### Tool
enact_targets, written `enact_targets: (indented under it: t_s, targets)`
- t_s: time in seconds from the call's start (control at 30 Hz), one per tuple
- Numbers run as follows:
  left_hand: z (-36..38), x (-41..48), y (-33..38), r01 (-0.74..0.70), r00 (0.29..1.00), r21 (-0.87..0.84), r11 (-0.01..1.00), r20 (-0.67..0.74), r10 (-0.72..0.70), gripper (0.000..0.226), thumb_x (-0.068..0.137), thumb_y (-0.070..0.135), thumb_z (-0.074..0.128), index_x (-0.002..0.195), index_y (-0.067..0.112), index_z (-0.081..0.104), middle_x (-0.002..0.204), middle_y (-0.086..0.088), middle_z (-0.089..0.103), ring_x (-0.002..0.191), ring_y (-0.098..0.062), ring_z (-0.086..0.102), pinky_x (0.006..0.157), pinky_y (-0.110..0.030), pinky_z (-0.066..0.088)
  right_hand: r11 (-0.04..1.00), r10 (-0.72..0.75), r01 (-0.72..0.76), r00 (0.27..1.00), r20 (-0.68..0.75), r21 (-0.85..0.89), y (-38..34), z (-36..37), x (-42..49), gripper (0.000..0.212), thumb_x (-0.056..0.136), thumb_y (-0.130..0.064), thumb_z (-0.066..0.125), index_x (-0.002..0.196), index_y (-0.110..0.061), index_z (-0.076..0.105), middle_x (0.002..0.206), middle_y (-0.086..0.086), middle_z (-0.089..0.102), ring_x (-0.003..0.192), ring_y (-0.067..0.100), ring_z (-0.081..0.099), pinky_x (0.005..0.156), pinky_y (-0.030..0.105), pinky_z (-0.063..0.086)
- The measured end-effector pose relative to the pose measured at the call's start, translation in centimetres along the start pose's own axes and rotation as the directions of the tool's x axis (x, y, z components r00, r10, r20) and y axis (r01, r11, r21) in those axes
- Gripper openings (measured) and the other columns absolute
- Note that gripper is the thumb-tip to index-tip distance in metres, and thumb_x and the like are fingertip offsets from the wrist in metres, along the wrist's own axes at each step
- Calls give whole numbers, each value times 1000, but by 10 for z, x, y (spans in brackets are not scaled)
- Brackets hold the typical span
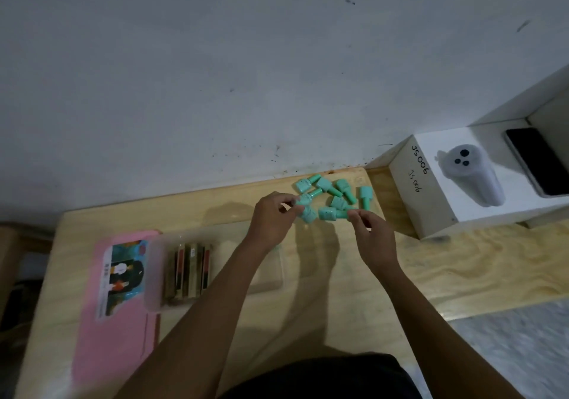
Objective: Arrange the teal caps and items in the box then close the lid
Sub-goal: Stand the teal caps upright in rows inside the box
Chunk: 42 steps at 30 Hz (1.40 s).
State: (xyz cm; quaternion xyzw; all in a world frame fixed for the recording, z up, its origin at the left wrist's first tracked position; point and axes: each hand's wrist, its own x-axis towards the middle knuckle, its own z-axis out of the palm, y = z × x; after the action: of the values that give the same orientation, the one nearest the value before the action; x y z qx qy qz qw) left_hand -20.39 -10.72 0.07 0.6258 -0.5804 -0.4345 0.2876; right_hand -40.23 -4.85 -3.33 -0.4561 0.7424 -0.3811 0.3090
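early stage: both hands at the teal caps (334, 194); none in the box (269, 275) yet
we note the caps in a loose cluster on the table (338, 291) by the wall, apart from the clear box; left hand (272, 218) pinches one cap at the cluster's near-left edge; right hand (371, 234) appears to pinch the tip of another at near-right; the box holds only dark stick-like items (187, 271) at its left end; pink lid (117, 337) lies off, just beside it; we judge all caps and the closing left to do
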Motion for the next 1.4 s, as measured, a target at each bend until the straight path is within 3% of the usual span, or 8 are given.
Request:
enact_targets:
  t_s: [0.1,0.27,0.47,0.6,0.83,1.03,1.17,1.4]
  targets:
    - [-23,-12,1,0,1000,-77,997,-21,-2,11,83,14,70,94,14,74,92,4,66,66,-4,51,55,-4,41,999,-16,15,999,34,46,-17,7,-11,29,94,-37,57,106,-14,72,86,-6,68,80,4,62,71,20,53]
    - [-61,-29,-2,-17,995,-126,992,-99,4,21,84,16,71,104,11,73,93,3,68,64,-2,48,55,-2,39,993,-117,115,989,95,26,-38,18,-30,22,94,-34,59,101,-18,72,81,-11,65,74,-1,58,61,6,43]
    - [-91,-50,-16,-48,988,-90,995,-153,33,24,83,18,71,107,14,73,95,7,68,67,-1,48,61,0,40,953,-241,277,938,247,-120,-50,36,-53,17,89,-38,65,98,-26,72,87,-15,67,79,2,60,66,19,48]
    - [-97,-63,-30,-45,989,-6,999,-144,44,25,83,19,72,108,18,73,99,5,70,66,-3,48,59,-4,39,811,-314,434,889,332,-393,-51,54,-66,21,90,-47,60,97,-30,71,86,-14,64,78,4,56,66,25,46]
    - [-88,-77,-49,-27,990,131,991,-132,45,25,82,20,72,106,19,74,78,9,63,58,-5,47,56,-14,41,543,-446,608,793,415,-579,-45,84,-68,21,90,-40,59,89,-25,73,85,-5,70,80,17,60,65,32,44]
    - [-71,-78,-71,-19,995,211,977,-89,39,26,82,22,72,107,20,73,95,-1,74,56,-7,57,63,-19,41,425,-505,633,759,411,-647,-35,99,-63,11,75,-34,77,76,-23,74,74,-3,65,75,20,60,59,31,44]
    - [-60,-76,-82,-6,998,257,966,-54,20,27,82,23,71,109,21,72,108,3,74,82,-21,68,75,-24,51,433,-527,624,760,379,-650,-29,104,-63,11,77,-32,76,80,-21,74,78,-1,63,77,21,59,58,32,44]
    - [-48,-69,-95,-18,999,286,958,-27,27,27,86,23,67,112,20,70,112,2,71,85,-19,65,74,-22,43,540,-494,549,820,288,-637,-25,103,-64,13,79,-34,76,87,-23,76,85,0,64,79,18,59,59,29,45]
